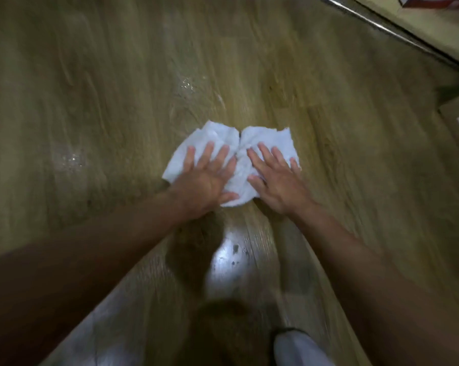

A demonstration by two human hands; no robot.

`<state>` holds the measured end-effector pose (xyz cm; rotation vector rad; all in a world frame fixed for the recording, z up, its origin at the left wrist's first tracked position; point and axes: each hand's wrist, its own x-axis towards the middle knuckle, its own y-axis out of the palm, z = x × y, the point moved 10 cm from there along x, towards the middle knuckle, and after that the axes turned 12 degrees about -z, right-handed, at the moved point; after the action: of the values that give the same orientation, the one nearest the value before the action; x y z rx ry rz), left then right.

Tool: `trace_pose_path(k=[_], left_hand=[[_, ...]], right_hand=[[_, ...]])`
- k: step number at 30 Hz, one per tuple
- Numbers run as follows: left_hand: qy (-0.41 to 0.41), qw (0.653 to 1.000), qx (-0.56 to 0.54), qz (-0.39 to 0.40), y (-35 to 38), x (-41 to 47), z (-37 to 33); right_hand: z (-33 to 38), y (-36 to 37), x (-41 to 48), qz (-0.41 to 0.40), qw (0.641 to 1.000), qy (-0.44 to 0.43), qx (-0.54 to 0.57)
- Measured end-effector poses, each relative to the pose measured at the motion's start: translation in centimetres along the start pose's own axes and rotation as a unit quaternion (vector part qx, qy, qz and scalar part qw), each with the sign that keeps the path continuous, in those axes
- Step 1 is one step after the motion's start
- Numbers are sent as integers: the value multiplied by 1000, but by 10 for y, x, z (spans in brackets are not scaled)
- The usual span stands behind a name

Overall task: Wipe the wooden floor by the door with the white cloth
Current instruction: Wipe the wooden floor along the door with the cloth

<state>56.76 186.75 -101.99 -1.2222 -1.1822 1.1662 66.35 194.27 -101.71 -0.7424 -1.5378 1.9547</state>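
The white cloth [239, 143] lies crumpled and spread on the wooden floor [104, 101] in the middle of the view. My left hand [204, 178] presses flat on its left half, fingers straight and spread. My right hand [276, 180] presses flat on its right half, fingers also spread. Both palms cover the cloth's near edge. The picture is blurred by motion.
Wet glints show on the floor beyond the cloth [188, 84] and to the left [69, 159]. A bright reflection [228, 260] lies between my arms. A metal threshold strip [387, 30] runs across the top right. A cardboard box [458, 120] stands at the right edge. A white shoe [297, 347] shows at the bottom.
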Motion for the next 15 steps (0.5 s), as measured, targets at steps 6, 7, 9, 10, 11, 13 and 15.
trace_pose_path(k=[6, 7, 9, 10, 11, 13, 15], left_hand=[[-64, 987, -82, 122, -6, 30, 22], [-47, 989, -71, 123, -8, 30, 5], [-11, 991, -52, 124, -8, 28, -36], [0, 991, -53, 124, -5, 30, -50], [1, 991, -61, 120, -6, 36, -53], [-7, 990, -77, 115, -12, 49, -36], [-44, 987, -88, 127, -14, 58, -7]], right_hand=[[-9, -5, -20, 16, 1000, 17, 11], [-22, -7, -33, 19, 999, 34, 12], [-47, -12, -52, 31, 997, 72, 15], [-56, -13, -53, 40, 996, 84, 12], [-60, -14, -47, 52, 995, 89, 7], [-60, -9, -25, 100, 991, 84, -1], [-56, -6, -4, 144, 987, 68, -17]])
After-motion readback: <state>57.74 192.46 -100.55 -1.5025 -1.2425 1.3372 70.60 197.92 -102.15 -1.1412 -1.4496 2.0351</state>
